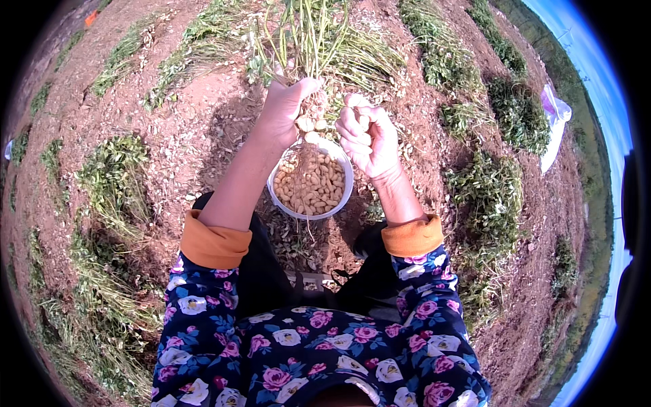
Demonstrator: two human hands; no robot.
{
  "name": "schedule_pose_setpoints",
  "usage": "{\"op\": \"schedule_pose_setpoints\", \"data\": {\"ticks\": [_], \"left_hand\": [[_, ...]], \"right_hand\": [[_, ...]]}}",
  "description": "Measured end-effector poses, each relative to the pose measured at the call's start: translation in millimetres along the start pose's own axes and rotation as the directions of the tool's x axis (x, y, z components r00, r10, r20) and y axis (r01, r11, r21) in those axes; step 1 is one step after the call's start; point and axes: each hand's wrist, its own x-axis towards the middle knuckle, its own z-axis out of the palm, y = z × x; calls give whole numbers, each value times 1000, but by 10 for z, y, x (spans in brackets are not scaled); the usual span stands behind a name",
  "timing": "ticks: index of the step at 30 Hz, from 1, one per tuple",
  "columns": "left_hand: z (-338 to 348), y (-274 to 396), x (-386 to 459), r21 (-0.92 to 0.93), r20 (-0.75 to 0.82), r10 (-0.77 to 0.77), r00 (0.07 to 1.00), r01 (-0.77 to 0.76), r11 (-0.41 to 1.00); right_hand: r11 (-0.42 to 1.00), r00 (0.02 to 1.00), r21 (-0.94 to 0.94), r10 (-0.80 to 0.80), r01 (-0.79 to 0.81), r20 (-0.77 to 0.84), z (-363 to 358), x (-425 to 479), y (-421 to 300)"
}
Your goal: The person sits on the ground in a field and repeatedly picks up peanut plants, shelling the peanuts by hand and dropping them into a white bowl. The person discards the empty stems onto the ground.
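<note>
My left hand (285, 107) grips a bunch of peanut plants near the base of its green stems (310, 40), with the leafy part pointing away from me. Thin roots (306, 170) and a few pods (306, 123) hang from the bunch on my side. My right hand (368, 135) is curled just to the right of the roots, with picked peanut pods (363, 122) held in its fingers. Below both hands, between my legs, stands a round white bucket (349, 175) well filled with unshelled peanuts (325, 185). The roots partly cover its contents.
Pulled peanut plants lie in rows on the brown soil (178, 122), with heaps at left (114, 178) and right (483, 203). More stalks (366, 56) lie just beyond my hands. A white sack (554, 127) is at far right. Something orange (91, 19) sits far left.
</note>
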Motion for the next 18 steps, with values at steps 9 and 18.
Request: {"op": "schedule_pose_setpoints", "data": {"ticks": [9, 18], "left_hand": [[-107, -184, 143, 242, -61, 259, 964, -238, 941], [65, -119, 34, 242, -106, 251, 962, -220, 945]], "right_hand": [[511, 966, -856, -178, -73, -188, 75, 6, 236], [617, 958, -781, -155, -97, -241, 23, -31, 236]]}}
